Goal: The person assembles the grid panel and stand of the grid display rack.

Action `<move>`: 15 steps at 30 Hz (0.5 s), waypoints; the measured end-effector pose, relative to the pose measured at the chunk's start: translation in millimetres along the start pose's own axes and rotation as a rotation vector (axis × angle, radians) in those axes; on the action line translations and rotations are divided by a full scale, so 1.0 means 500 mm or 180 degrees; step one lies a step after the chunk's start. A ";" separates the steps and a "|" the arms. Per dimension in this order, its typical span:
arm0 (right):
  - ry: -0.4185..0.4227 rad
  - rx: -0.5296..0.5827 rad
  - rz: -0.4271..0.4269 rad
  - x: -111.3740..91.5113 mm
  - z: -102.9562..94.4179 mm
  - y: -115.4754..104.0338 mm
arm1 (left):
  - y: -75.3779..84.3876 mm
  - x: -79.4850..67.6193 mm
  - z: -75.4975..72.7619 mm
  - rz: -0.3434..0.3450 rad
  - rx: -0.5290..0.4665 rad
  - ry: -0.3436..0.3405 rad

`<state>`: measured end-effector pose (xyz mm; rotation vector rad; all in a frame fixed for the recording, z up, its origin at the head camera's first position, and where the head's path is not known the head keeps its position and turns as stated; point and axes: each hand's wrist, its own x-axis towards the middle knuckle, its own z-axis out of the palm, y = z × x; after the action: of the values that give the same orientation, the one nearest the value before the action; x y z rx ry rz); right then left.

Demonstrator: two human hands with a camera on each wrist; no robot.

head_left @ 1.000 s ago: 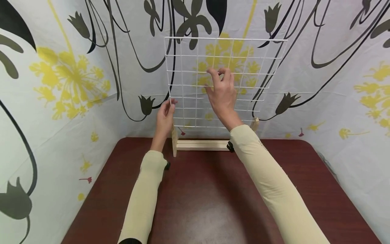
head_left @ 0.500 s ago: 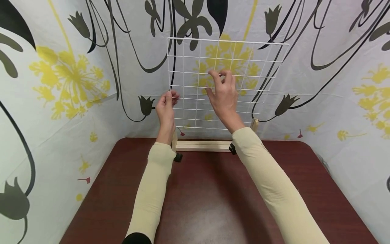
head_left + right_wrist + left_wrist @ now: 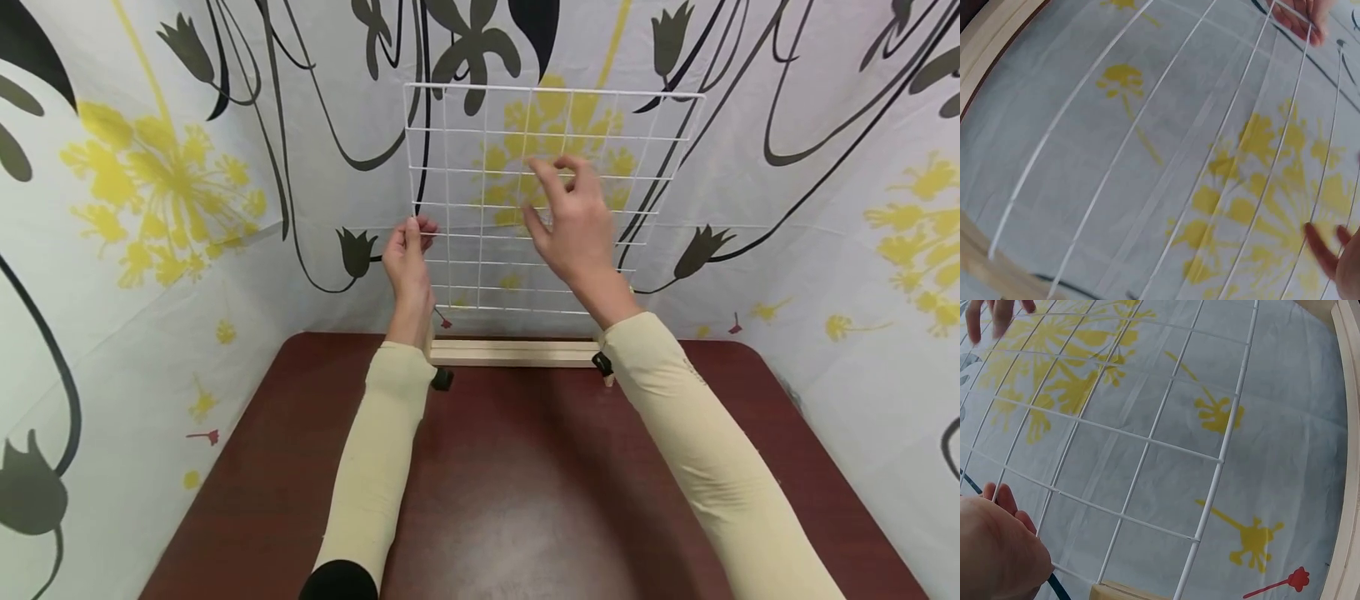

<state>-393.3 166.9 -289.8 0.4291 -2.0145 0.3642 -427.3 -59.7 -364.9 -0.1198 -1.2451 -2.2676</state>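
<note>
A white wire grid [image 3: 483,172] stands upright above the far edge of a dark red-brown table [image 3: 487,500], in front of a pale cloth [image 3: 825,183] printed with yellow flowers and grey-black stems. Below the grid, a pale wooden stand [image 3: 517,353] runs along the table's far edge. Whether the grid is seated in this stand cannot be told.

The person's left hand [image 3: 408,267] is at the grid's left side, thumb in front and fingers reaching behind, its grip closed around the side wire.

The right hand [image 3: 581,221] is raised at the middle of the grid, on the near side. Its fingers are curved and the thumb stands well apart from them, so the grip is partly open and appears to hold nothing; whether a fingertip touches a wire is unclear. Both arms wear cream sleeves [image 3: 375,442].

The grid looks light for its size and fairly stiff, though its thin inner wires would probably bend under a hard push. The wire appears smooth and could slide between fingertips. Its outer rim looks thicker, so the two side edges, taken at matching heights, seem the steadiest places to hold.
</note>
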 end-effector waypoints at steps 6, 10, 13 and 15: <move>0.0803 -0.0137 0.0480 -0.007 -0.029 0.061 | -0.001 0.002 0.005 0.0026 -0.0089 0.0081; 0.1029 -0.0105 0.1292 -0.013 -0.046 0.107 | -0.001 0.000 0.006 0.0045 -0.0064 0.0068; 0.0965 0.0532 0.1964 -0.022 -0.057 0.135 | -0.002 -0.002 0.005 0.0039 -0.0028 0.0072; 0.0836 0.1203 0.2382 -0.026 -0.063 0.150 | -0.003 -0.003 0.005 0.0031 -0.0026 0.0085</move>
<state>-396.6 249.4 -292.8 -0.1682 -1.7803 1.2069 -427.1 -56.4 -365.2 -0.0981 -1.2190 -2.2591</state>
